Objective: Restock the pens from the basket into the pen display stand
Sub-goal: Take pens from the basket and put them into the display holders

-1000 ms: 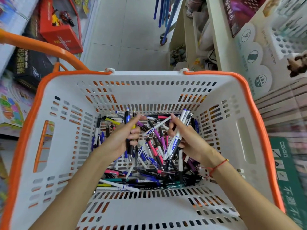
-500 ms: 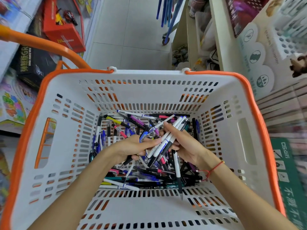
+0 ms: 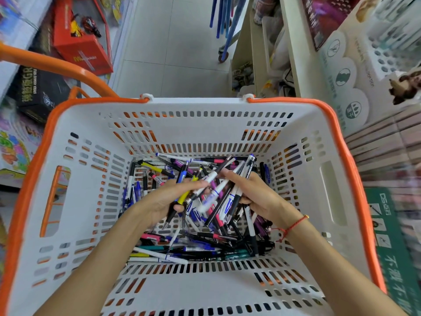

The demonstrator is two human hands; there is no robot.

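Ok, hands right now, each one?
Left hand: holding a few pens.
Right hand: gripping a bundle of pens.

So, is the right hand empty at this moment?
No, the right hand holds a bundle of pens above the basket.

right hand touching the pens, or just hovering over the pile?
Touching. The head view shows the right hand with fingers curled round a bunch of pens, gripping them above the loose pile in the basket.
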